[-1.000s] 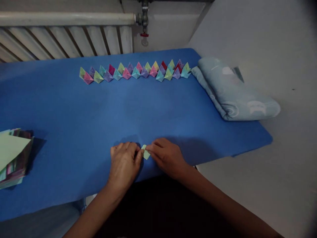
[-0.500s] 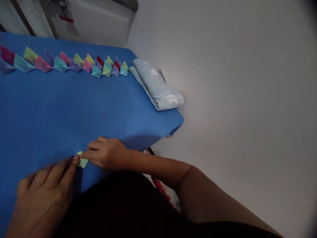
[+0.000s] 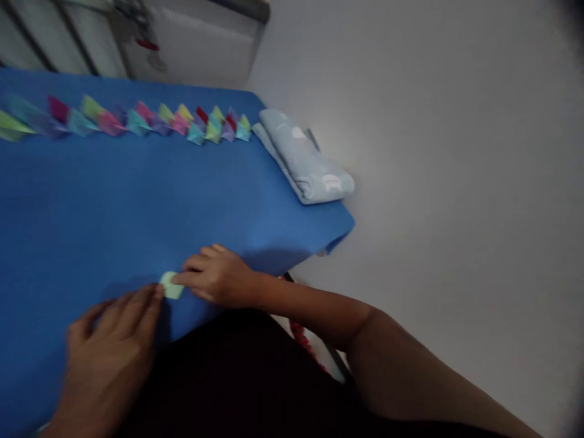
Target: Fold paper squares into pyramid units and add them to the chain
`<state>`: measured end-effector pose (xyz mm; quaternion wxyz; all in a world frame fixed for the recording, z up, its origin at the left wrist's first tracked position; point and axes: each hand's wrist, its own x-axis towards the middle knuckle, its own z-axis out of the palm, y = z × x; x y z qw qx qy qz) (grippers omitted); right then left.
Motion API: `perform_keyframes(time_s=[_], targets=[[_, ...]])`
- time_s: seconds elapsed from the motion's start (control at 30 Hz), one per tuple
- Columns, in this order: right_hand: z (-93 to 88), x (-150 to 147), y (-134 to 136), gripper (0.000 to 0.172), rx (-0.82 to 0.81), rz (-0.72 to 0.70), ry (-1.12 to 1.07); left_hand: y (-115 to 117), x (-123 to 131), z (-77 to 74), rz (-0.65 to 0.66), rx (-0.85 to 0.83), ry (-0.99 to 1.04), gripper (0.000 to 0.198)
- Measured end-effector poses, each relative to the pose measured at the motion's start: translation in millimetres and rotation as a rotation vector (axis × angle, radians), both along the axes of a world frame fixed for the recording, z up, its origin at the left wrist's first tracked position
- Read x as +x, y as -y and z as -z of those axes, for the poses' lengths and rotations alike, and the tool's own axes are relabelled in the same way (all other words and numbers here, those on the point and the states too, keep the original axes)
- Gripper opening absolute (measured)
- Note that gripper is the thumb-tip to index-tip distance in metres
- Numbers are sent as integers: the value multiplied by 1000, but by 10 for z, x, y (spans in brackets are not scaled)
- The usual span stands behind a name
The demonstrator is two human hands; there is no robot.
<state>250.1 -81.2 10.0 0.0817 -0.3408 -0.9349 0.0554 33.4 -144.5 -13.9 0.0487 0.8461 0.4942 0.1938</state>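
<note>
A small piece of folded pale green paper (image 3: 172, 286) lies on the blue tabletop near its front edge, between my hands. My left hand (image 3: 116, 344) comes in from the lower left, fingers close together, with the fingertips holding the paper's left edge; its thumb is mostly hidden. From the right, my right hand (image 3: 219, 277) holds the paper's right side, the index fingertip pressing on its face and the other fingers curled in. The far side of the paper shows a rounded outline.
Folded paper boats (image 3: 137, 121) in several colours stand in a row along the table's far side. A folded light blue cloth (image 3: 305, 161) with white prints lies at the right edge of the blue table (image 3: 150, 207). Beyond it is a pale wall (image 3: 433, 182).
The view has swung left, so the table and hands sit further right and more paper boats show. My fingertips have drawn slightly apart, leaving more of the green paper visible.
</note>
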Motion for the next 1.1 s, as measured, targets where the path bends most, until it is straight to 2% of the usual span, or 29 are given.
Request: perform_keyframes(time_s=[0.03, 0.1, 0.23, 0.37, 0.5, 0.9, 1.1], targets=[[6, 10, 8, 28, 4, 11, -12, -18, 6, -22, 25, 119, -86, 59], [27, 41, 19, 28, 15, 25, -26, -49, 24, -79, 65, 215, -222, 50], [70, 106, 36, 33, 8, 31, -64, -64, 87, -160, 6, 244, -282, 41], [45, 102, 61, 31, 10, 33, -116, -51, 120, -187, -2, 238, -250, 40], [29, 77, 66, 31, 7, 24, -80, -69, 117, -195, 7, 240, -228, 38], [86, 115, 168, 31, 22, 56, -137, -34, 79, -191, -3, 149, -254, 44], [54, 97, 184, 31, 17, 62, -77, -30, 49, -152, 16, 126, -216, 42]])
